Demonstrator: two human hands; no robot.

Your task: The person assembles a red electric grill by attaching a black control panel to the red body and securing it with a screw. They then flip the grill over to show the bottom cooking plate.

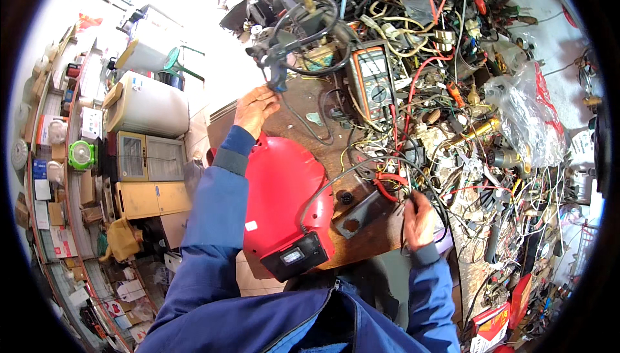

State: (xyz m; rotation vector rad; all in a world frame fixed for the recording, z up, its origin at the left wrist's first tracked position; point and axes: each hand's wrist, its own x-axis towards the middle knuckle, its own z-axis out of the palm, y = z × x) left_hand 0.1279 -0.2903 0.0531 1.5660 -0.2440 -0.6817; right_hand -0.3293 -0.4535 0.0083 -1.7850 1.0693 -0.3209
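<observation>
Bench: brown wooden top point(342, 159), right side absolutely buried in wires and tools, shelves point(71, 159) way off to the left.
Red shell point(284, 185): left of center in front of the person, long axis pointing away from the body, black box point(294, 257) at the near end by the table edge.
Left hand point(256, 109): the nearer one, just past the shell's far end, fingers half curled at a blue clip point(278, 80); can't tell if it's gripped tbh.
Right hand point(418, 220): well right of the shell, fingers loosely bent near red-handled pliers point(387, 185); can't tell what's pinched.
Elbow room: some bare wood right of the shell, then a metal plate point(357, 216), then clutter.
</observation>
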